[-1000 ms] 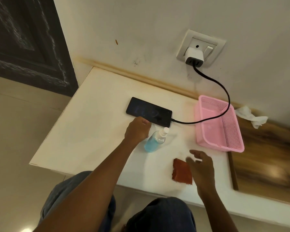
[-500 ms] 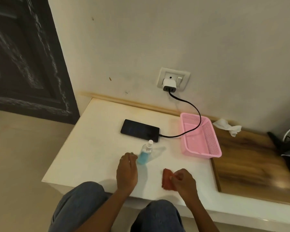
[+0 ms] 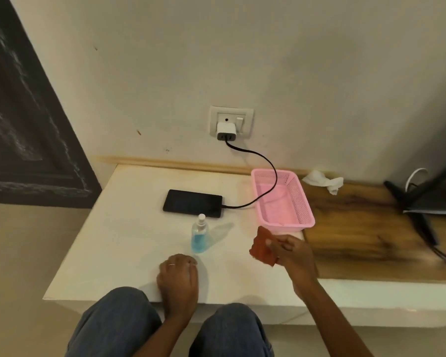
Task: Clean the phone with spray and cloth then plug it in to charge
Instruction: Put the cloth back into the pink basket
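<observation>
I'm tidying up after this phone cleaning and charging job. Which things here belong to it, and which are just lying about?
Belongs to the job:
phone
spray bottle
cloth, held in the right hand
cable
charger

Just lying about:
pink basket
crumpled tissue

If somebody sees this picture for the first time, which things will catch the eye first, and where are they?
The pink basket stands out at the right end of the white table. The black cable passes over it from the wall charger to the dark phone. In front, the right hand holds a reddish cloth beside the blue spray bottle.
</observation>
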The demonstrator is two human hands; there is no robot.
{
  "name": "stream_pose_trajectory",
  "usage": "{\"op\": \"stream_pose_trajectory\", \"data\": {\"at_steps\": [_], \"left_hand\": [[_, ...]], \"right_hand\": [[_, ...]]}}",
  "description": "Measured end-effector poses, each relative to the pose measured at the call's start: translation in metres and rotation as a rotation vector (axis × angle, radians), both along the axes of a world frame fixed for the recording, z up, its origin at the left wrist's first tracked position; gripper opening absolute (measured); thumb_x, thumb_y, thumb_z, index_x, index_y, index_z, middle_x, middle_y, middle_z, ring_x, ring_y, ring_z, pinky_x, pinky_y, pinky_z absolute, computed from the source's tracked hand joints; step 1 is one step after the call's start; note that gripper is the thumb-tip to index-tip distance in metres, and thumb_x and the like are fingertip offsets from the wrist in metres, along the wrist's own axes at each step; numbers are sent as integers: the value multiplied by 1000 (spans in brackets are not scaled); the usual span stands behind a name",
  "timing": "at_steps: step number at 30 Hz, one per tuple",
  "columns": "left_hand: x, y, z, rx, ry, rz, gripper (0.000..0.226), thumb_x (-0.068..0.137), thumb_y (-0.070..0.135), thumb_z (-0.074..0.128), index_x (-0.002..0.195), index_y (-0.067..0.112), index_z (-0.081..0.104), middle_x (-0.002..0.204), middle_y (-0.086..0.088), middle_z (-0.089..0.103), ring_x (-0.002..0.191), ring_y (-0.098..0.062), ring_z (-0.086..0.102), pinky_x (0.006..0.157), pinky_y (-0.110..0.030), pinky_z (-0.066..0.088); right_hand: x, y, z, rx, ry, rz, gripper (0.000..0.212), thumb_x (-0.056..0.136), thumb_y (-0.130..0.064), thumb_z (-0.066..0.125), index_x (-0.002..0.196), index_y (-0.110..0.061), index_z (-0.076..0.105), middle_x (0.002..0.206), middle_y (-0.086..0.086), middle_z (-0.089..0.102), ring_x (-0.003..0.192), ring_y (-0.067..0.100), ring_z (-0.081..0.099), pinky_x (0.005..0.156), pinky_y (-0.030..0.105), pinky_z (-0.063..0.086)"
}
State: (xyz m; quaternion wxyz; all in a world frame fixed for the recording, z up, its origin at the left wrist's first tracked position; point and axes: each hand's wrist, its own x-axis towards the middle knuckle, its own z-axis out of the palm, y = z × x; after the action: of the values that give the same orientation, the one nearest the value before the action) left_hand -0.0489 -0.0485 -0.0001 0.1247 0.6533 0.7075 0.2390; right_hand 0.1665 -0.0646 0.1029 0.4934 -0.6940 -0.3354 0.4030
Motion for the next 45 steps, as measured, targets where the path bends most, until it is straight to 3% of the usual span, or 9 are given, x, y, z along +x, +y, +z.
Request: {"op": "stream_pose_trajectory", "data": {"at_steps": [3,7,14,21,26,29,32,37,45], "left_hand": [[1,11,-7,-1,-24,183,14,77,7,73,90,8,68,91,-15,66,83,-35,58,66,-41,49],[6,26,-9,-50,-161,440,31,82,14,69,110,6,59,115,-21,60,106,-41,53,84,-53,44],[9,32,-27,-109,0,372,58,94,29,48,145,6,33,153,-19,30,141,-38,26,112,-56,18],[10,35,-31,-166,60,376,61,96,35,39,149,10,24,157,-15,22,145,-35,17,115,-56,11],[10,35,-34,-146,86,380,60,95,35,38,148,9,27,156,-16,25,144,-36,21,113,-58,14],[10,35,-34,-144,97,384,60,95,34,39,148,9,27,156,-17,26,143,-36,22,112,-58,15],[11,35,-32,-146,100,389,59,95,33,40,148,8,28,155,-17,27,143,-36,22,112,-58,15],[11,35,-29,-163,105,390,59,95,34,40,148,8,28,155,-17,26,143,-36,22,112,-58,15],[12,35,-26,-199,115,388,60,96,35,40,148,10,27,156,-15,25,144,-35,21,113,-57,15]], "right_hand": [[26,10,10,77,-35,-13,15,82,-3,66,96,-2,60,94,15,67,79,27,67,56,17,56],[54,31,15,101,-101,-45,13,82,3,65,88,-5,57,88,20,66,69,27,67,45,18,51],[78,74,19,198,-165,-50,12,80,1,68,80,-9,60,70,0,73,58,12,70,47,16,51],[89,129,-12,-175,-403,147,18,76,9,69,88,-3,63,88,13,64,71,19,62,56,19,52],[88,141,-24,-359,-284,234,17,75,3,71,77,-11,63,89,12,66,73,22,63,54,24,54],[91,143,-29,-432,-405,263,9,79,-1,69,83,-9,66,91,11,65,79,24,63,58,24,51],[95,143,-34,-420,-579,210,9,79,0,68,86,-4,66,90,14,65,71,22,61,59,26,51],[97,145,-39,-372,-720,150,8,76,-2,72,80,-5,67,97,17,68,89,30,61,84,39,51],[90,144,-46,-358,-971,151,11,78,-8,71,87,-1,68,96,17,67,87,30,60,78,33,47]]}}
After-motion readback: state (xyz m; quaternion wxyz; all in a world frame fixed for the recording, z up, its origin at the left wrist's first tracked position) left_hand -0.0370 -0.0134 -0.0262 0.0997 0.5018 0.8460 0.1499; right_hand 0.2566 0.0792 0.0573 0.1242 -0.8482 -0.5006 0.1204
